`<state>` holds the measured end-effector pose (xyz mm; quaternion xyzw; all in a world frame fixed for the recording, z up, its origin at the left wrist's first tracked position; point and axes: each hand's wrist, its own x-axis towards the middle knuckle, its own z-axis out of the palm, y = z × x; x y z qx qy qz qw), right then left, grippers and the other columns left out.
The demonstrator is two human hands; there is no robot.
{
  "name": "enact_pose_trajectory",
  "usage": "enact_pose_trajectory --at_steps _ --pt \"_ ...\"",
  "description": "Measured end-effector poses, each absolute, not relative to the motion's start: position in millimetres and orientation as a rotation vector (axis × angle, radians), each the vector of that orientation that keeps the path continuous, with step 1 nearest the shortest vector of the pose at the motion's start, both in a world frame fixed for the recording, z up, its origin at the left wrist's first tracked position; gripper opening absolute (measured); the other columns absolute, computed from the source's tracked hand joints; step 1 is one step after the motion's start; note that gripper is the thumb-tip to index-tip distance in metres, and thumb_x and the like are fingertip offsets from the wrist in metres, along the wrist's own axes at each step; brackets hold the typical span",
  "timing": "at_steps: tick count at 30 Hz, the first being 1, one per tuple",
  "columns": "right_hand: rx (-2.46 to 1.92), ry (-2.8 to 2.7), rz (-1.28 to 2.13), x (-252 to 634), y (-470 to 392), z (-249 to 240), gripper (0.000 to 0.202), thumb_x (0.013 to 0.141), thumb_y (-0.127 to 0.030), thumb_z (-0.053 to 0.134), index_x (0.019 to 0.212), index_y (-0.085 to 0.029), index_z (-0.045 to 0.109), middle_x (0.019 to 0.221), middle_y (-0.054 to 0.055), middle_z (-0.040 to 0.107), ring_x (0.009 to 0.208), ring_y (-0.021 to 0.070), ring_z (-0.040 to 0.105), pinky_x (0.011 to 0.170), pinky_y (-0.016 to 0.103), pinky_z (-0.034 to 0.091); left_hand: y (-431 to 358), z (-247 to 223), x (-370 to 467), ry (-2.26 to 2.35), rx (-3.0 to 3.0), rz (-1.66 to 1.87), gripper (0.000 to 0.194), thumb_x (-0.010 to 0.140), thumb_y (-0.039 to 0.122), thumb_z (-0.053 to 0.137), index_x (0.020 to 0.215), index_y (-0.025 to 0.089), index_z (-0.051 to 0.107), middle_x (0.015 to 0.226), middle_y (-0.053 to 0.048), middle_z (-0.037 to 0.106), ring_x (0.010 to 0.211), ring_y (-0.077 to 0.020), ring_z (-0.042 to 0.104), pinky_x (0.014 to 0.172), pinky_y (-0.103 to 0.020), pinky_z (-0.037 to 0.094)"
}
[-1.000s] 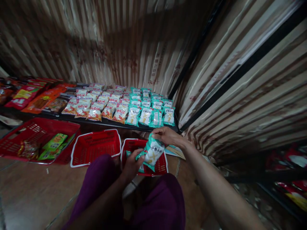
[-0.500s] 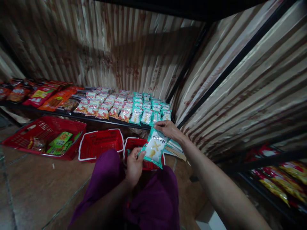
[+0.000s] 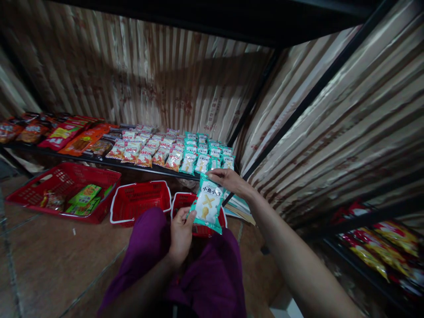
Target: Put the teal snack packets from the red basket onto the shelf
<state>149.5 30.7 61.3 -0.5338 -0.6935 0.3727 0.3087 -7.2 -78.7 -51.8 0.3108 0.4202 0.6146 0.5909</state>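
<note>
Between my two hands is a teal-and-white snack bag [image 3: 207,203], its printed front facing up toward me. My left hand [image 3: 181,232] pinches its lower left edge, thumb on top. At the top edge of the bag, my right hand [image 3: 230,181] grips with thumb and fingers. Right below the bag stands a red basket [image 3: 179,199], partly covered by the bag and my left hand. Just beyond my right hand, matching teal snack bags [image 3: 202,163] stand in rows on the low black shelf [image 3: 145,168].
White-and-orange snack bags [image 3: 145,154] and larger orange and red packs [image 3: 61,134] fill the shelf leftward. A white-handled red basket [image 3: 139,201] and a wider red basket [image 3: 66,176] with green packs stand on the floor. Yellow-red bags [image 3: 374,247] lie on a right-hand shelf.
The snack bag has shifted slightly left and turned more upright, still in both hands. My view has moved a little.
</note>
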Motion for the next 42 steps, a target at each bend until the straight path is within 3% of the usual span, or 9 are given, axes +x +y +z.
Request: enact_pose_trajectory --at_steps 3,6,9,17,21,27,32,37,42 --pt "-1.401 -1.577 0.923 150 19 53 0.046 0.067 -0.050 0.067 0.102 -0.019 0.068 0.078 0.001 0.066 0.071 0.0126 0.056 0.063 0.024 0.043 -75 -52 -10 0.961 0.705 1.451 0.036 0.068 0.047 0.070 0.083 0.015 0.062 0.077 -0.004 0.071 0.068 -0.0171 0.067 0.062 -0.026 0.052" --pt "-1.465 -1.292 0.946 151 6 36 0.051 0.068 -0.056 0.065 0.101 -0.017 0.068 0.084 0.005 0.067 0.076 0.0143 0.058 0.062 0.024 0.044 -72 -55 -11 0.973 0.675 1.470 0.037 0.066 0.047 0.072 0.084 0.016 0.062 0.074 -0.003 0.071 0.065 -0.0163 0.067 0.060 -0.025 0.051" --pt "-1.410 -1.159 1.057 151 -4 22 0.051 0.065 -0.060 0.067 0.090 -0.016 0.070 0.077 0.004 0.065 0.064 0.0120 0.055 0.056 0.023 0.042 -70 -59 -12 0.992 0.673 1.477 0.037 0.067 0.048 0.071 0.085 0.016 0.061 0.072 -0.002 0.070 0.062 -0.0157 0.066 0.058 -0.025 0.051" --pt "-1.355 -0.979 1.028 138 -2 23 0.043 0.047 -0.046 0.079 0.076 -0.017 0.067 0.059 -0.003 0.058 0.046 0.0069 0.040 0.045 0.022 0.033 -75 -64 -15 1.006 0.710 1.461 0.041 0.068 0.051 0.070 0.086 0.016 0.060 0.078 -0.004 0.070 0.068 -0.0175 0.067 0.059 -0.026 0.053" --pt "-1.383 -1.034 1.022 135 1 19 0.045 0.046 -0.051 0.077 0.073 -0.017 0.064 0.049 -0.005 0.051 0.044 0.0085 0.039 0.043 0.022 0.030 -81 -66 -14 0.997 0.716 1.426 0.046 0.065 0.055 0.070 0.085 0.016 0.059 0.082 -0.006 0.071 0.070 -0.0179 0.068 0.059 -0.026 0.054" --pt "-1.400 -1.055 0.864 133 8 7 0.046 0.049 -0.055 0.072 0.073 -0.017 0.065 0.057 -0.001 0.060 0.050 0.0117 0.046 0.046 0.023 0.032 -85 -69 -9 0.987 0.716 1.389 0.045 0.066 0.057 0.069 0.082 0.017 0.057 0.079 -0.005 0.070 0.061 -0.0161 0.067 0.057 -0.026 0.054" --pt "-1.405 -1.044 0.832 132 14 4 0.041 0.051 -0.051 0.072 0.073 -0.017 0.065 0.060 -0.001 0.062 0.054 0.0131 0.049 0.049 0.024 0.035 -83 -70 -7 0.938 0.735 1.368 0.042 0.068 0.055 0.068 0.083 0.017 0.057 0.084 -0.006 0.070 0.068 -0.0175 0.067 0.061 -0.028 0.054" --pt "-1.414 -1.052 0.850 134 13 4 0.044 0.050 -0.052 0.073 0.074 -0.016 0.066 0.061 0.000 0.063 0.056 0.0139 0.052 0.053 0.026 0.039 -83 -71 -18 0.964 0.875 1.309 0.036 0.074 0.049 0.065 0.090 0.017 0.059 0.090 -0.008 0.069 0.084 -0.0197 0.066 0.075 -0.029 0.051" --pt "-1.429 -1.047 0.936 132 6 3 0.044 0.049 -0.051 0.075 0.075 -0.016 0.067 0.059 0.000 0.062 0.055 0.0137 0.052 0.052 0.026 0.038 -77 -64 -28 0.869 0.817 1.260 0.048 0.075 0.050 0.064 0.112 0.018 0.058 0.112 -0.011 0.065 0.099 -0.0232 0.063 0.084 -0.033 0.049"
